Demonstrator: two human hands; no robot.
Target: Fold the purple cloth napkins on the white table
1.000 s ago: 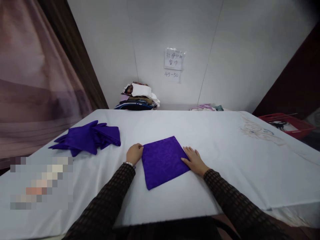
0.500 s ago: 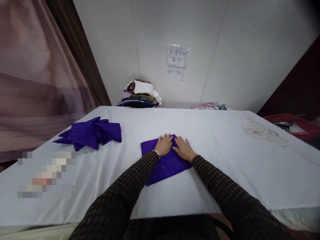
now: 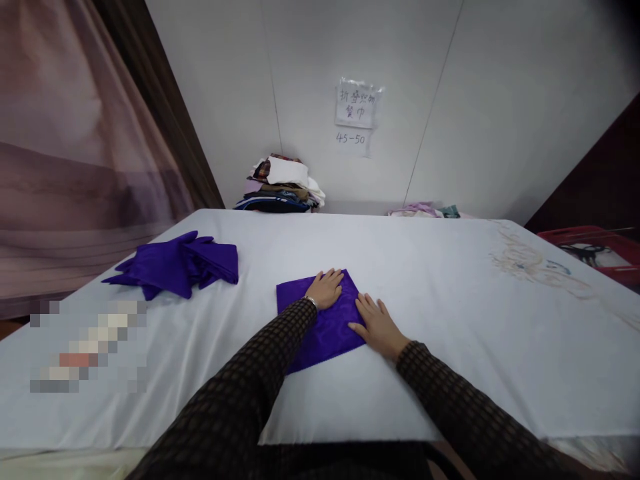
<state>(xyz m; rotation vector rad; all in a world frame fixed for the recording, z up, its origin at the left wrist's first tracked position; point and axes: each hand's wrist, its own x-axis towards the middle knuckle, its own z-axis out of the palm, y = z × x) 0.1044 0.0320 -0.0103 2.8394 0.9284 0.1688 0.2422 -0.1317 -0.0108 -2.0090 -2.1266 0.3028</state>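
A purple cloth [image 3: 333,333] lies flat on the white tablecloth [image 3: 430,267], turned at a slight angle in front of me. My left hand [image 3: 325,289] rests on its upper part with the fingers spread, a bracelet at the wrist. On the cloth's right edge lies my right hand [image 3: 377,325], palm down, fingers apart. Neither hand grips anything. A heap of purple cloths [image 3: 170,267] sits on the left side of the table, away from both hands.
Folded clothes [image 3: 283,187] are stacked behind the table by the wall. More fabric [image 3: 420,210] lies right of them. A red basket [image 3: 595,233] stands beyond the right edge. A curtain [image 3: 90,133] hangs at the left, and a paper sign [image 3: 357,107] is on the wall.
My right hand has slid down and right, from the cloth's upper part to its right edge. My left hand stays near the top. The view has shifted slightly.
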